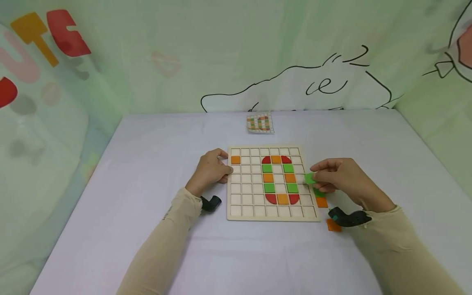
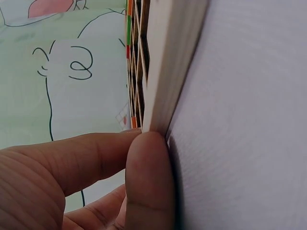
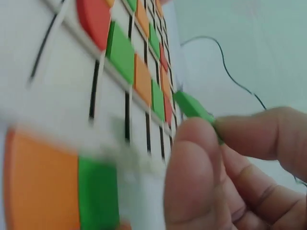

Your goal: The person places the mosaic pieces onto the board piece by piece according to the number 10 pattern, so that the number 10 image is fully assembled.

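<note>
A wooden grid board (image 1: 248,211) lies flat on the table. Red rounded corner tiles, orange squares and green squares form a tall ring on it; a lone orange tile (image 1: 235,159) sits in an upper-left cell. At the board's left edge, my left hand (image 1: 209,170) holds the rim (image 2: 160,86) with thumb and index finger. My right hand (image 1: 341,178) pinches a green square tile (image 3: 194,105) between thumb and index finger, just above the right edge of the board. Beneath that hand are a partly covered green tile (image 1: 319,193) and an orange tile (image 1: 322,202).
Behind the board lies a small pattern card (image 1: 260,123) showing a coloured grid. Another loose orange tile (image 1: 334,225) is near the right wrist, partly covered by the black wrist camera (image 1: 348,217). A patterned cloth (image 1: 166,57) hangs behind the white table (image 1: 147,139).
</note>
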### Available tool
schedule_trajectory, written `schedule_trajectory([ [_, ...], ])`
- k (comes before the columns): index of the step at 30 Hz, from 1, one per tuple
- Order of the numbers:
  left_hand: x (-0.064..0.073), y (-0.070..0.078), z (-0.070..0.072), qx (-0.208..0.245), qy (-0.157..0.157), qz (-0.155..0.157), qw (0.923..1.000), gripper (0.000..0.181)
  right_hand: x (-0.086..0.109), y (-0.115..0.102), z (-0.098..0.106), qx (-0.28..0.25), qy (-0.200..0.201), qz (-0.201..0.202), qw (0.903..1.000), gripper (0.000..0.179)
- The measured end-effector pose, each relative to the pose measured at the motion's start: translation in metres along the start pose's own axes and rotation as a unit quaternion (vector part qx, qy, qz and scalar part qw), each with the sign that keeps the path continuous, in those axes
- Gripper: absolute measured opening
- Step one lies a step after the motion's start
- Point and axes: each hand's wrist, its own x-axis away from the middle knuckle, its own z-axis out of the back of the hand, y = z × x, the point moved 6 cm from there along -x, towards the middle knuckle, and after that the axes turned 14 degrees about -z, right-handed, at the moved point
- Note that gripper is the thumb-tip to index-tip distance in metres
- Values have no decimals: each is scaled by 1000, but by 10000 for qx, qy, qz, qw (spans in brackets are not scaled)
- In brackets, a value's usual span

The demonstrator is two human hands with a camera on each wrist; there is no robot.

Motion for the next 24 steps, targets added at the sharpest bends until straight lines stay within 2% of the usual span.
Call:
schedule_trajectory([
  [8, -1, -2, 0, 113, -25, 27, 9999, 44, -19, -28, -29, -502, -290, -148, 9982, 40],
  [12, -1, -2, 0, 121, -8, 17, 9999, 44, -27, -39, -40, -690, -396, -71, 9968, 39],
  [24, 0, 0, -1, 86, 49, 56, 9999, 43, -45, -67, -70, -906, -651, 24, 9938, 36],
])
